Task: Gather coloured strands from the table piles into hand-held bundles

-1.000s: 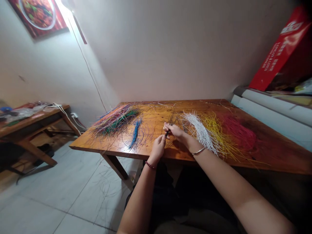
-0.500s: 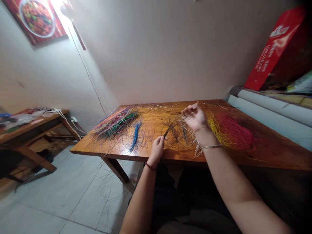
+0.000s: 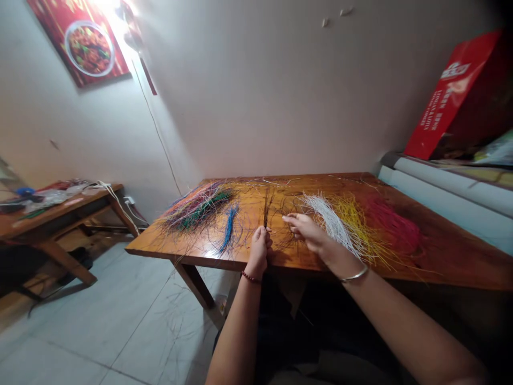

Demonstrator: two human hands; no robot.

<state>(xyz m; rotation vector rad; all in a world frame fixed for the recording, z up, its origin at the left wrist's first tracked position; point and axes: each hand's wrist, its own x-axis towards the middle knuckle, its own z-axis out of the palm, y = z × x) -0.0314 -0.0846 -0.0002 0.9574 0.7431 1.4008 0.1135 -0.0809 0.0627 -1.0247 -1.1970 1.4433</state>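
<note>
My left hand (image 3: 260,243) is closed around a small bundle of dark thin strands (image 3: 266,208) that stands up from the fist above the table's front edge. To its right, my right hand (image 3: 306,230) is closed, thumb and fingers pressed together in a pinch; what they hold, if anything, is too fine to make out. Loose dark strands (image 3: 286,206) curl on the table just beyond and left of its fingertips. A bundle of white strands (image 3: 334,222) lies behind the right hand and wrist. Left of my left hand lies a blue bundle (image 3: 228,230).
Yellow strands (image 3: 358,230) and pink strands (image 3: 395,227) lie right on the wooden table (image 3: 248,256). A green bundle (image 3: 204,208) and mixed strands lie left. A red box (image 3: 452,91) stands at the right. Another table (image 3: 56,230) stands left, with cables.
My right hand has come down and left from its raised position, its fingers now pinched. The bundle in my left hand has turned more upright. The view has shifted slightly.
</note>
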